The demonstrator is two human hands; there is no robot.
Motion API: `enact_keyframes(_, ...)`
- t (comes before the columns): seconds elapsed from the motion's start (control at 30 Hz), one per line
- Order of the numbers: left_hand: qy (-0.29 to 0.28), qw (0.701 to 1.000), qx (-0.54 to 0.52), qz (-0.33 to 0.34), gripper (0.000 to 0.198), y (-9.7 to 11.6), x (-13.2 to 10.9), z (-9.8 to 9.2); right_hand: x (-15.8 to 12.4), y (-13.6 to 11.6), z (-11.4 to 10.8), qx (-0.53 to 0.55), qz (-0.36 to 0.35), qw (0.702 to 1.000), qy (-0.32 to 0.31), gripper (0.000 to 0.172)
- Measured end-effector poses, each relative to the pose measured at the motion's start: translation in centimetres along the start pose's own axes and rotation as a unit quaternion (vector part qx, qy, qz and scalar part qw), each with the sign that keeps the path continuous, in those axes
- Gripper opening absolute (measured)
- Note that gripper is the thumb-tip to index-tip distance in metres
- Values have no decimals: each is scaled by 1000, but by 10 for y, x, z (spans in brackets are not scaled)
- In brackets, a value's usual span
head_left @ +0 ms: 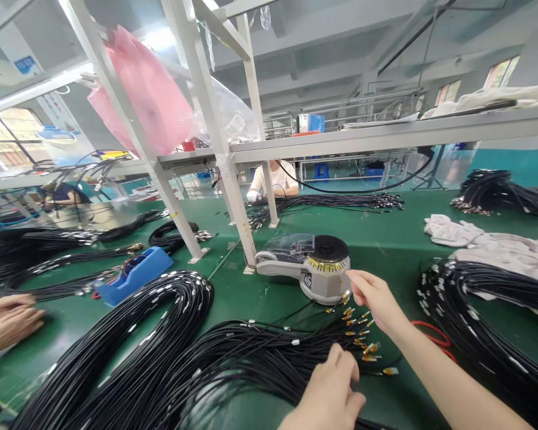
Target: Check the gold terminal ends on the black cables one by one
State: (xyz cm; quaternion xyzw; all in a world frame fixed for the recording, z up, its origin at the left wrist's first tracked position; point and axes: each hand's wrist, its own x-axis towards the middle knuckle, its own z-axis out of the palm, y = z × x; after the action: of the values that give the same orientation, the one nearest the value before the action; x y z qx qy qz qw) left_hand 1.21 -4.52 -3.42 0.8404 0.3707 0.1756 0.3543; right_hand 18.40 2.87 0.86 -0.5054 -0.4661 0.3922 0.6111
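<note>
On the green desk (pixel 385 245) | right hand (pixel 376 298) fingers pinched at tape dispenser (pixel 311 263), tape in them? can't tell | left hand (pixel 329 388) curled on cable bundle (pixel 233 358), grip unclear | gold-tipped ends (pixel 361 334) look loose, none taped yet imo

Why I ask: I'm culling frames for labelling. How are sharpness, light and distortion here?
Head view: wide-angle bending tilts the white metal frame posts; a ceiling light flares white beside the pink plastic bag; the right hand and grey round tape dispenser look sharp, the left hand slightly soft; shadows on the green table are faint.
</note>
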Motion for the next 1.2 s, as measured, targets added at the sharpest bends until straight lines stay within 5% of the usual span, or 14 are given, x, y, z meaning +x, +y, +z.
enact_keyframes(0.07,-60,997,46,32,10,-5,-2,-9,8,-2,7,1,16,1000,0,34)
enact_keyframes(0.13,-102,989,85,64,15,-10,-5,-20,15,-3,13,3,31,1000,4,34)
enact_keyframes(0.23,-138,978,138,80,28,-15,-8,-28,23,-3,19,11,42,999,13,28)
enact_keyframes(0.4,-163,976,129,57,17,-12,-6,-29,23,-11,24,32,21,998,44,26)
enact_keyframes(0.5,-116,988,89,43,9,-6,-4,-32,10,-26,25,37,-5,999,36,20)
enact_keyframes(0.7,102,991,-90,2,22,3,1,-40,-34,-45,13,-17,-52,997,-59,20)
enact_keyframes(0.93,196,899,-387,-59,15,-4,6,-52,-56,-26,25,-62,-31,984,-164,17)
enact_keyframes(1.2,260,845,-462,-71,19,-13,7,-71,-51,-19,56,-170,-111,953,-226,27)
